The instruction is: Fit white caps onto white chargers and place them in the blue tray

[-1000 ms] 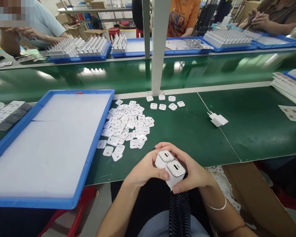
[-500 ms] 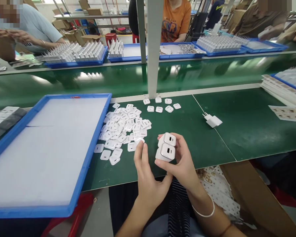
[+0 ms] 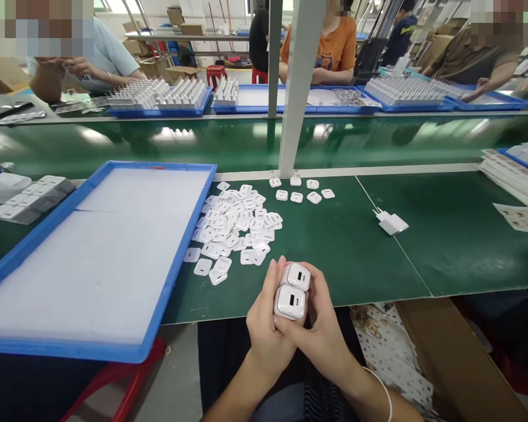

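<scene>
Two white USB wall chargers (image 3: 291, 301) are held one behind the other above the front edge of the bench, their port faces turned up. My right hand (image 3: 325, 328) wraps their right side, thumb across the near one. Against their left side lies my left hand (image 3: 264, 328), fingers closed along them, so both hands clasp the pair. Beyond, to the left, is a heap of white charger face plates (image 3: 229, 225) with small port slots. Several more face plates (image 3: 296, 198) lie spaced out in rows near the post.
A blue-rimmed tray (image 3: 180, 249) with a white base lies left. A single charger (image 3: 392, 223) with pins sits on the green bench (image 3: 334, 252) at right. A white post (image 3: 297, 94) rises behind. Co-workers sit across, behind trays of chargers (image 3: 182, 94).
My left hand has come away from the face plate heap and closed against the chargers. The pair has moved slightly nearer to me. The whole view has shifted a little.
</scene>
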The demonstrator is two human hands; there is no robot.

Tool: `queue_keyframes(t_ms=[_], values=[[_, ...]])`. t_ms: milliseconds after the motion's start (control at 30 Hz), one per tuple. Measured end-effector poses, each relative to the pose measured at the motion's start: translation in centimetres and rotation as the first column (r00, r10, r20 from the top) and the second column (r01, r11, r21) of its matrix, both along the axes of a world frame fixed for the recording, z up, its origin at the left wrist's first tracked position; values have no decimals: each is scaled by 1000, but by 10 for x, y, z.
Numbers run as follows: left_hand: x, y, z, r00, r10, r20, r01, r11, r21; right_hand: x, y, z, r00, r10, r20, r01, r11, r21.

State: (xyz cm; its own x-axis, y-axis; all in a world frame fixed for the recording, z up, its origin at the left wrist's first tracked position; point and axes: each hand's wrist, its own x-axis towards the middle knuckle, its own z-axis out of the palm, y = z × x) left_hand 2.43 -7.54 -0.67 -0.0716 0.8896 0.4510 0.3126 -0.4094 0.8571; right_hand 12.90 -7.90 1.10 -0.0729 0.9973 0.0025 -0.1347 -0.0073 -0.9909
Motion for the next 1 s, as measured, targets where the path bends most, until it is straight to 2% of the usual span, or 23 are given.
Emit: queue_keyframes(t_ms=[100,200,267,333,367,433,500,567,633,800,1000], values=[[-1,8,5,995,46,91,-41,997,-60,9,-1,2,987,156,44,-160,983,90],[-6,17,13,989,46,144,-32,994,-102,26,5,11,957,277,91,-287,949,131],[-13,23,17,975,24,219,4,992,-128,40,20,22,907,370,199,-397,911,114],[-22,29,18,946,-21,324,83,981,-177,54,48,33,814,447,372,-512,854,94],[-27,32,17,925,-58,375,141,970,-198,59,66,37,768,430,474,-532,841,98],[-35,36,14,878,-144,456,264,941,-211,66,107,39,696,263,668,-468,872,145],[-39,38,11,840,-212,499,349,916,-197,67,148,35,595,126,794,-468,857,215],[-40,38,9,830,-246,500,381,905,-188,63,181,27,463,91,882,-544,814,202],[-39,38,9,844,-252,473,382,902,-202,55,203,19,366,82,927,-601,781,169],[-37,40,11,883,-195,428,315,921,-230,44,218,12,298,84,951,-651,746,139],[-35,39,14,917,-131,376,236,939,-251,50,219,10,298,83,951,-673,725,148]])
